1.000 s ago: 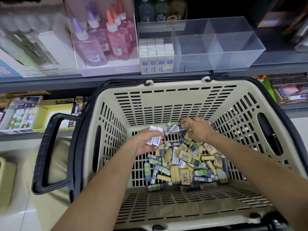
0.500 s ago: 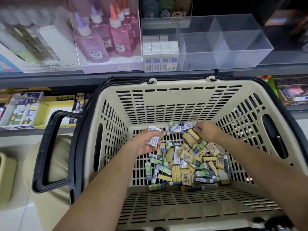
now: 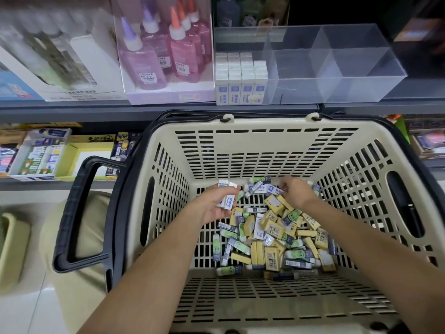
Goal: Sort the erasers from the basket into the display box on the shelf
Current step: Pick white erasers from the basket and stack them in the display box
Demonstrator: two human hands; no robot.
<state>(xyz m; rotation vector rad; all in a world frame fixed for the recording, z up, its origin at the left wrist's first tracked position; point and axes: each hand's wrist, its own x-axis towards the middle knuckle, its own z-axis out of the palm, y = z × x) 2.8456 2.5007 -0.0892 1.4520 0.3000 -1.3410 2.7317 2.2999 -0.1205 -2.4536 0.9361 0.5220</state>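
Several white-and-blue erasers (image 3: pixel 225 200) sat gripped in the left hand (image 3: pixel 214 208) at mid-frame. The right hand (image 3: pixel 297 195) curled over the eraser pile (image 3: pixel 277 237) in the basket (image 3: pixel 265 150) — whether it had pinched one was unclear. Picking only matching sleeves seemed wisest — those filled the leftmost compartment of the clear display box (image 3: pixel 361 75), upper centre.

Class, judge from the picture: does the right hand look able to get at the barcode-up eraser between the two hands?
Probably yes. The right hand is in the basket, its fingers just beside that eraser, which lies uncovered atop the pile; the left hand holds white erasers off to the side.
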